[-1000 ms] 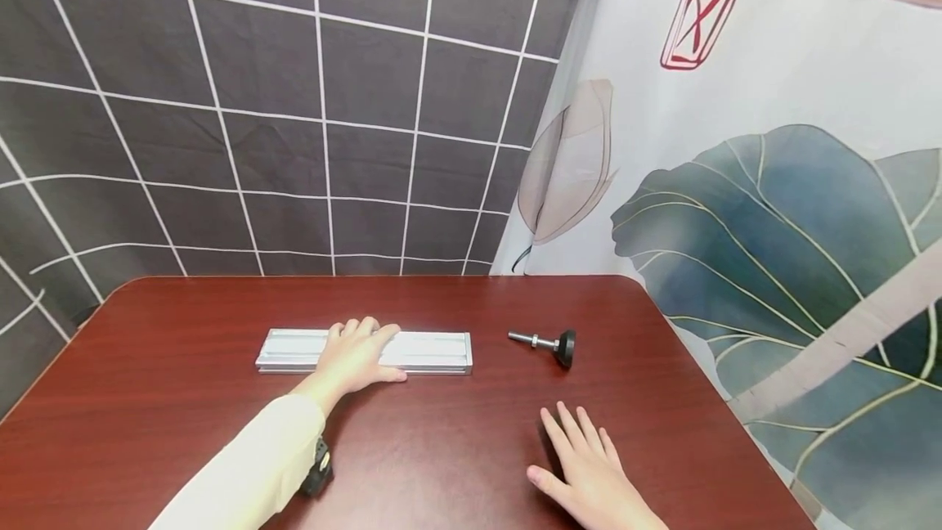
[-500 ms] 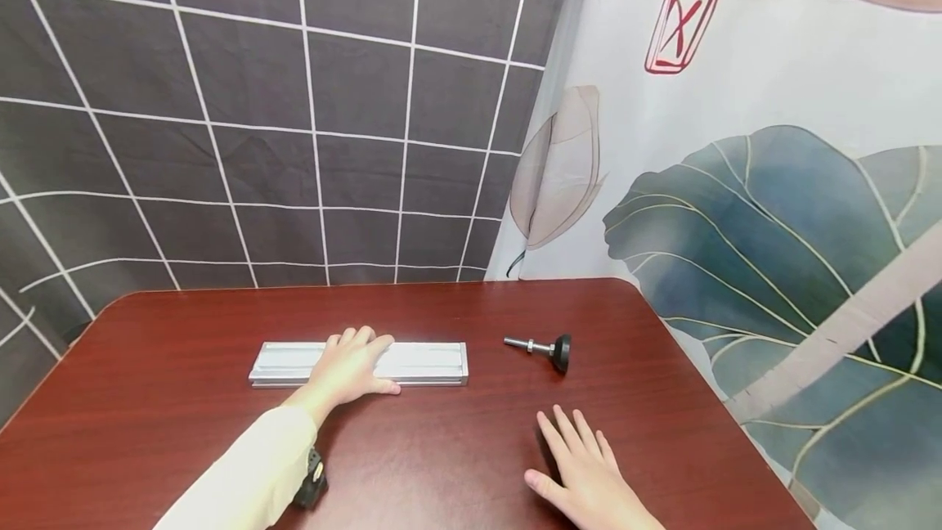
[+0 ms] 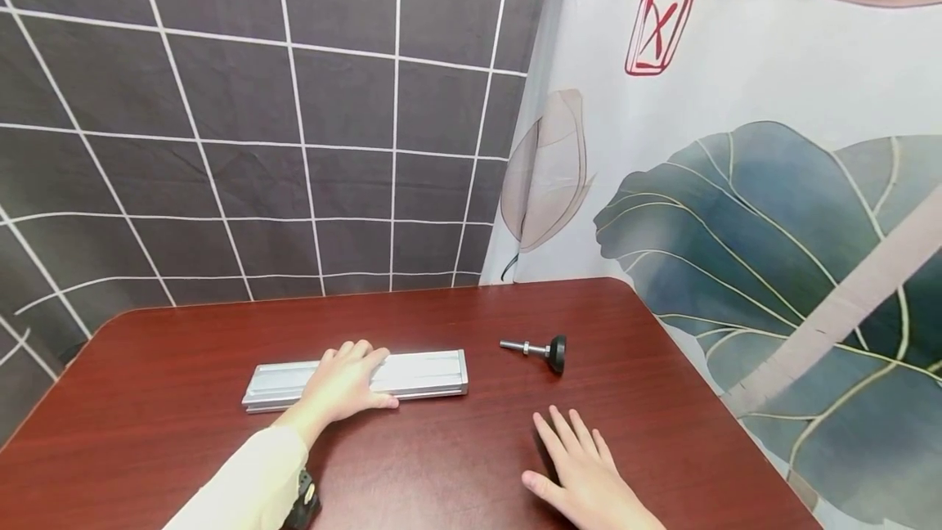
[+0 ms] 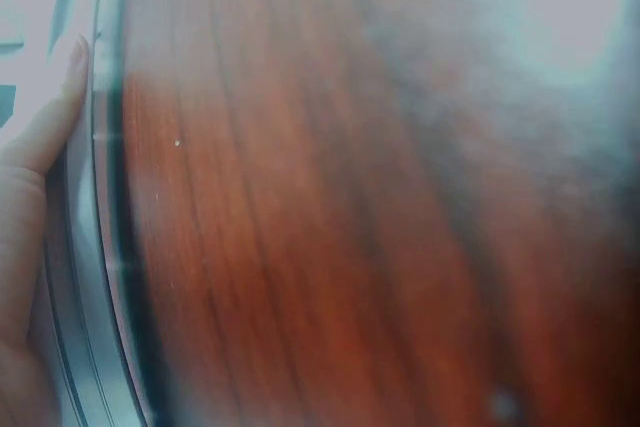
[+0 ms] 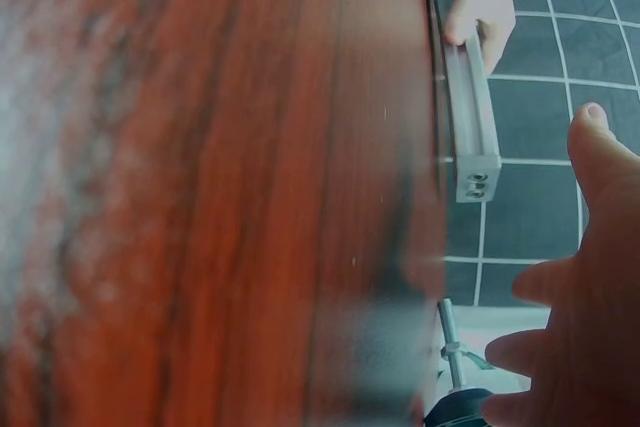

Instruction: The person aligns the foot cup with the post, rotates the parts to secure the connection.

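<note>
A silver aluminium profile (image 3: 427, 370) with lengthwise grooves lies flat across the table. My left hand (image 3: 340, 387) grips it from above near its middle, the thumb along the near side and the fingers over the top towards the far side, their tips hidden. In the left wrist view the thumb (image 4: 55, 107) touches the profile's side. Two holes show in the profile's end face (image 5: 478, 183) in the right wrist view. To its right lies a levelling foot (image 3: 557, 355) with a threaded stud, a nut and a black round base. My right hand (image 3: 585, 473), fingers spread, holds nothing, nearer the front than the foot.
The reddish-brown wooden table (image 3: 441, 464) has rounded far corners. Behind it hangs a dark grey cloth (image 3: 243, 170) with white grid lines. A white curtain (image 3: 589, 23) with leaf patterns hangs at the back and right.
The head view has tilted, so the table and profile appear lower and slightly left. Both hands keep their poses, and the profile and levelling foot stay put on the table.
</note>
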Motion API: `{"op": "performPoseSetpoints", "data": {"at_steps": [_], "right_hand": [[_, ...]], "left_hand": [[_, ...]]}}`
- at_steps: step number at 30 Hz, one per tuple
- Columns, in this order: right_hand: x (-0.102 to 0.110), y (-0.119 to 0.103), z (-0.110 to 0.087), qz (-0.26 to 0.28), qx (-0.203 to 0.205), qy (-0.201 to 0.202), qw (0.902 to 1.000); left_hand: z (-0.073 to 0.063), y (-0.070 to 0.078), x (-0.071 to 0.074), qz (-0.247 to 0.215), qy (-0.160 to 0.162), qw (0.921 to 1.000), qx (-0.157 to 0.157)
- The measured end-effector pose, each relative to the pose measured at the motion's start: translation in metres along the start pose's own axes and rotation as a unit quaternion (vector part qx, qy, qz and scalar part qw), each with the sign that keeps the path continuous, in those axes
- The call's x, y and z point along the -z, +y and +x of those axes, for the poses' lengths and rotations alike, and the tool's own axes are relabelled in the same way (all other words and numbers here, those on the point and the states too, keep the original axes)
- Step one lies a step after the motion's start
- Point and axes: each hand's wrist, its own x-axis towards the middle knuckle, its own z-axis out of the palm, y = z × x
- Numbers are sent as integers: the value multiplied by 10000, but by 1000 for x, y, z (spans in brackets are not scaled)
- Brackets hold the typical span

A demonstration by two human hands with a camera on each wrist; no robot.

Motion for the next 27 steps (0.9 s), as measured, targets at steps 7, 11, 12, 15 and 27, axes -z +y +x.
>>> {"op": "performPoseSetpoints", "data": {"at_steps": [7, 11, 12, 15, 27], "right_hand": [[1, -1, -1, -19, 108, 165, 9998], [1, -1, -2, -48, 155, 236, 9996], [1, -1, -2, -51, 166, 249, 9995], [0, -1, -2, -37, 201, 276, 9994], [-1, 3, 0, 53, 225, 188, 9996]], "left_hand": [[-4, 5, 4, -5, 166, 9997, -189], [-8, 6, 2, 29, 311, 9989, -362], [-8, 7, 2, 27, 339, 9987, -383], [-11, 9, 2, -4, 347, 9989, -326], [-19, 17, 10, -65, 906, 9949, -449]]}}
